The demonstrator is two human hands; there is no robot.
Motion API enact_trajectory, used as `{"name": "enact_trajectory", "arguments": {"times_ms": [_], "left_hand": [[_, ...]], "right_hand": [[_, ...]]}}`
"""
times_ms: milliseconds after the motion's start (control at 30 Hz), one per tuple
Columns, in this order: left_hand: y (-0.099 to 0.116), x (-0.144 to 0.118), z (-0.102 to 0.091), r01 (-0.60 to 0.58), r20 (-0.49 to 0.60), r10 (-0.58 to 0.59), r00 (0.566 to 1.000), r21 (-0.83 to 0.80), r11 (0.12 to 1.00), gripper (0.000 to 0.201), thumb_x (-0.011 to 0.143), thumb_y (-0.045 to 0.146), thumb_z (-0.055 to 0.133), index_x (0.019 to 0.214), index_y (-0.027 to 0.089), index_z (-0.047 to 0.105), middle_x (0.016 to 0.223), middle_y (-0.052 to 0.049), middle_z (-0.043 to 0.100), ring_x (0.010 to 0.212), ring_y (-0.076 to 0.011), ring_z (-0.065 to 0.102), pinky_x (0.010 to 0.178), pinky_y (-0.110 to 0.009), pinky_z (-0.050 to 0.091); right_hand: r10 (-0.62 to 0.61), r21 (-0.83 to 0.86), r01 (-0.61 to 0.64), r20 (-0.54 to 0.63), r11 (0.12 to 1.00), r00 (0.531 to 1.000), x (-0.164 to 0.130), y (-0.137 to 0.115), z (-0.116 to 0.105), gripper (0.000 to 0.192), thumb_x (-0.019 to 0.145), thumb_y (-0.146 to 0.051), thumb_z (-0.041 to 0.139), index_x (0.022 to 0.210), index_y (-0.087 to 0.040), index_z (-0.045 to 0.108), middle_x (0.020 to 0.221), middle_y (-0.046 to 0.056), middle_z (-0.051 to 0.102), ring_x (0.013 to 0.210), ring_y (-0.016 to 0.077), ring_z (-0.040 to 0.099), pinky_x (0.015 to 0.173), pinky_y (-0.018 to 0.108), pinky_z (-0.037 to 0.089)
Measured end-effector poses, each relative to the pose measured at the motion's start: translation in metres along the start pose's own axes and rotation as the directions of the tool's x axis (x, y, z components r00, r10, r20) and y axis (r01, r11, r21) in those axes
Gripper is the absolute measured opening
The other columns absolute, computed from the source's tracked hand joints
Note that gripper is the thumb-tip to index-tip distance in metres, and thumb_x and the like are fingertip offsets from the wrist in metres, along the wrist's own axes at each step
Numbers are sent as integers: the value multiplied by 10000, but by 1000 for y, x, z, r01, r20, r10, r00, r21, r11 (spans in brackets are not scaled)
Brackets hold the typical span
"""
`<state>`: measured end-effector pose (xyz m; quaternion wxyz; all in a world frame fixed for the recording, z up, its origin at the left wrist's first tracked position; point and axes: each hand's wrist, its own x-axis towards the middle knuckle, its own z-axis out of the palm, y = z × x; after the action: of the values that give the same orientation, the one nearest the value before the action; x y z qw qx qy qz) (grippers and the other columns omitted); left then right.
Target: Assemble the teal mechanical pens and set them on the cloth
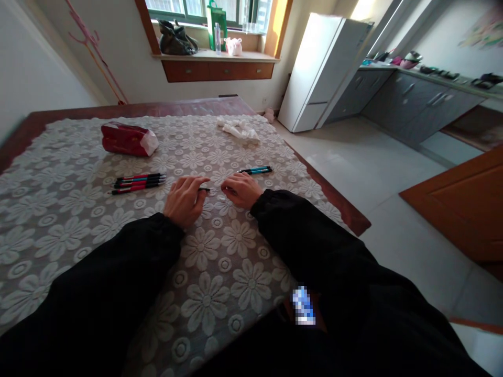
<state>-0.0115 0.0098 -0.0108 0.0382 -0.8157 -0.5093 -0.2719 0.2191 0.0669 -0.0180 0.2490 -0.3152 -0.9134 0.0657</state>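
Observation:
My left hand (184,199) and my right hand (240,189) rest close together on the lace tablecloth (58,209). Between them they hold a thin dark pen part (205,189), the left fingers on its dark end, the right fingers closed around the other end, which is hidden. Three red and black pens (137,183) lie side by side just left of my left hand. Two blue and black pens (256,170) lie just beyond my right hand.
A red tissue pack (129,139) lies at the back left of the table. A crumpled white cloth (239,129) lies at the back right. The table's right edge (334,196) drops to a tiled floor, with a white fridge (326,68) and grey cabinets (412,104) beyond.

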Motion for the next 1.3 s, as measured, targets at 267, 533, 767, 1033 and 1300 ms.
{"name": "enact_trajectory", "arguments": {"times_ms": [267, 533, 767, 1033, 1300], "left_hand": [[-9, 1, 8, 29, 99, -31, 995, 22, 999, 268, 990, 340, 505, 1058, 222, 737, 1110, -96, 733, 1113, -327, 619, 1005, -502, 489], [-8, 2, 5, -17, 116, 19, 993, -17, 1000, 325, 1019, 365, 459, 1122, 239, 740, 1104, -95, 729, 1099, -310, 626, 996, -482, 498], [-10, 3, 7, -31, 127, 44, 991, -105, 994, 337, 1012, 394, 460, 1118, 271, 755, 1115, -81, 724, 1075, -291, 651, 999, -468, 521], [-7, 3, 3, -46, 124, 68, 990, -168, 985, 314, 1022, 409, 489, 1112, 237, 737, 1072, -60, 765, 1068, -267, 668, 1010, -429, 528], [-9, 0, 5, -151, 23, 159, 987, -203, 967, 254, 1025, 405, 562, 1109, 238, 732, 1020, -51, 766, 981, -237, 686, 921, -379, 557]], "right_hand": [[-21, -122, 30, 78, 992, 997, 2, 1, -2, 196, 1018, -263, 509, 993, -196, 691, 1010, 71, 722, 973, 222, 549, 873, 361, 320], [-79, -95, 90, 113, 991, 990, 4, -1, 2, 216, 1041, -263, 461, 1039, -192, 665, 1036, 79, 704, 993, 230, 536, 884, 370, 318], [-118, -89, 127, 104, 988, 988, 4, -3, 3, 236, 1059, -272, 438, 1049, -189, 658, 1017, 68, 706, 971, 218, 539, 870, 360, 313], [-134, -25, 137, 88, 990, 987, 5, -1, 4, 244, 1077, -312, 456, 1051, -185, 662, 981, 59, 688, 964, 202, 539, 894, 351, 312], [-66, 56, 63, 47, 996, 997, 7, -3, 5, 218, 1048, -379, 565, 1068, -168, 618, 954, 51, 682, 896, 182, 564, 899, 329, 348]]}}
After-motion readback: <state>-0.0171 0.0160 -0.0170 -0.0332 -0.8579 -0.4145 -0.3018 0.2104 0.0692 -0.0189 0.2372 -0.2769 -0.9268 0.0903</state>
